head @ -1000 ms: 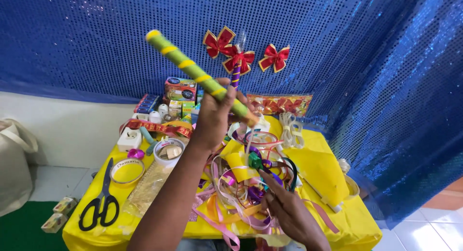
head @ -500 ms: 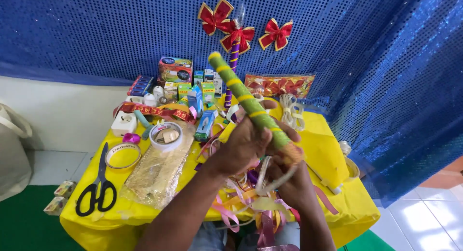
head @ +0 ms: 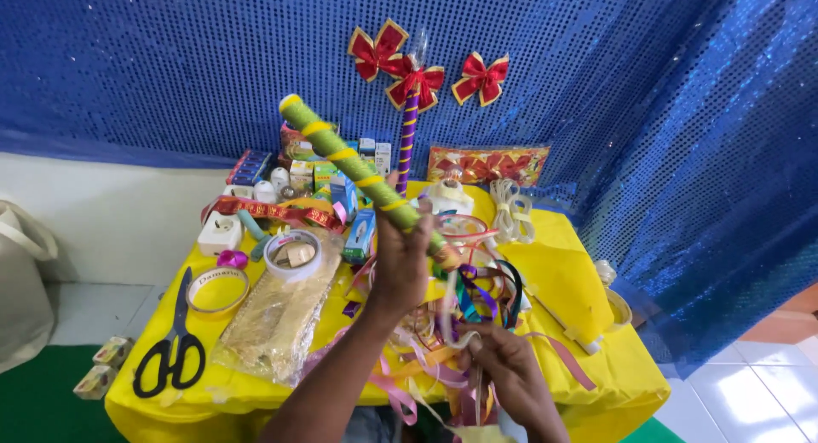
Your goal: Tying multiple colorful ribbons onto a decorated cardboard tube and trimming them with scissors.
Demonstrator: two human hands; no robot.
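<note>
A green stick spiralled with yellow ribbon point(head: 358, 172) is gripped by the clenched left hand point(head: 400, 251), tilted above its fingers. A pale ribbon strand point(head: 449, 319) is pinched by the right hand point(head: 503, 371), just above its fingertips.

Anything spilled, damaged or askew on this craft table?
Nothing looks damaged. The one untidy spot is the loose tangle of ribbons, heaped mid-table and trailing over the front edge of the yellow tablecloth. The left hand grips a green stick with yellow bands, tilted; the right hand pinches a ribbon strand.
</note>
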